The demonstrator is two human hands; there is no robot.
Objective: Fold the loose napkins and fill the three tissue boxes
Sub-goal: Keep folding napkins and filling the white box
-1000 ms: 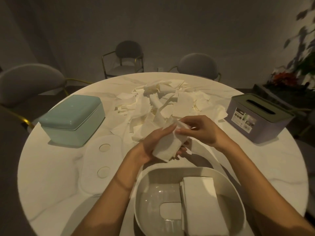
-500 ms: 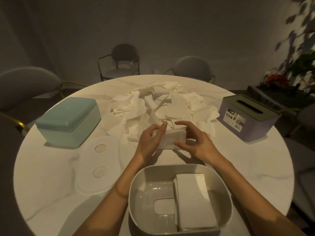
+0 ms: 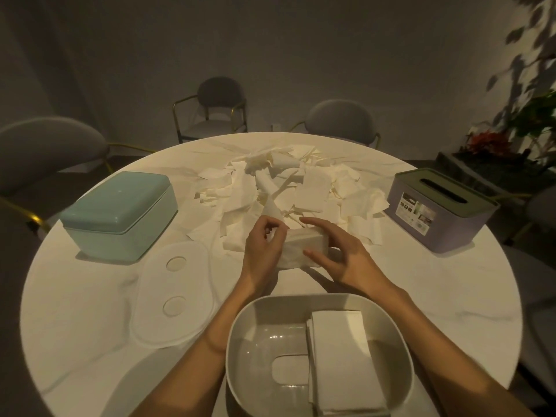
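A heap of loose white napkins (image 3: 288,188) lies at the middle of the round table. Just in front of it, one napkin (image 3: 305,246) sits on the tabletop between both hands. My left hand (image 3: 263,245) pinches its left end with curled fingers. My right hand (image 3: 334,251) holds its right side between thumb and fingers. An open white tissue box (image 3: 249,341) stands nearest me, with a stack of folded napkins (image 3: 340,353) in its right half. A teal lidded box (image 3: 120,212) stands at the left. A purple box with a slotted green lid (image 3: 439,206) stands at the right.
A flat white lid (image 3: 174,293) with two round marks lies left of the open box. The marble table (image 3: 90,326) is ringed by grey chairs (image 3: 45,145). A plant with red flowers (image 3: 511,130) stands off to the right.
The hands have lowered the napkin from above the open box to the tabletop near the heap. They now hold it at both ends.
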